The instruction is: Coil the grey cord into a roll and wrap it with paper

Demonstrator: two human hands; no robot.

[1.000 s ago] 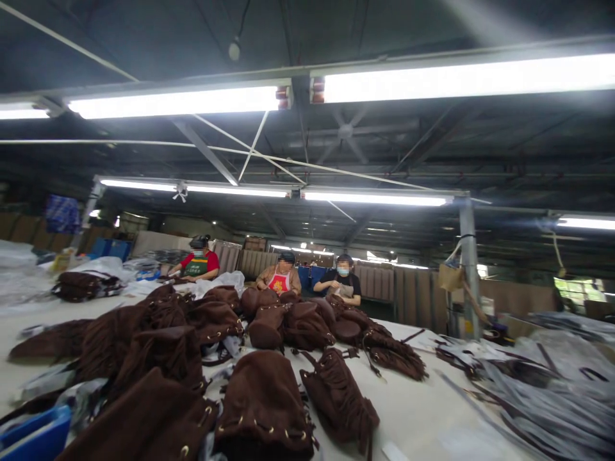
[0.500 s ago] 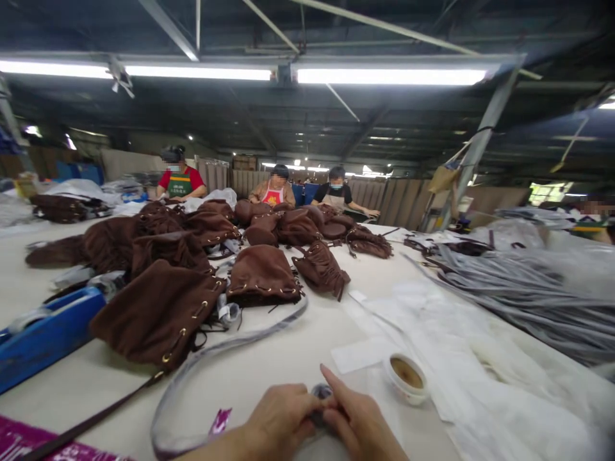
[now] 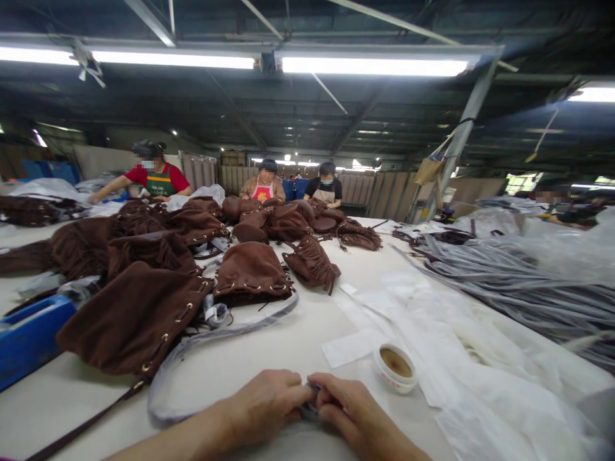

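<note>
My left hand (image 3: 271, 403) and my right hand (image 3: 346, 404) meet low over the table, fingers pinched together. Between them shows a bit of a strap in greyish plastic wrap (image 3: 310, 410), mostly covered by the fingers. A long wrapped strap (image 3: 175, 365) curves from the brown drawstring bag (image 3: 252, 272) toward my left forearm, where it passes out of sight. Left of it lies a larger brown bag (image 3: 134, 320) with gold eyelets. Just right of my right hand stands a small white tub (image 3: 396, 368) with brownish contents.
Brown fringed bags (image 3: 158, 230) are heaped further back. A blue tape dispenser (image 3: 38, 339) stands at left. White sheets (image 3: 480, 358) and a pile of grey wrapped straps (image 3: 500, 275) cover the right side. Several co-workers, one in a green apron (image 3: 161, 182), sit beyond.
My view has turned slightly right. My right index finger, raised before, is now bent down onto the wrapped strap. The co-worker in red has stretched an arm out to the left.
</note>
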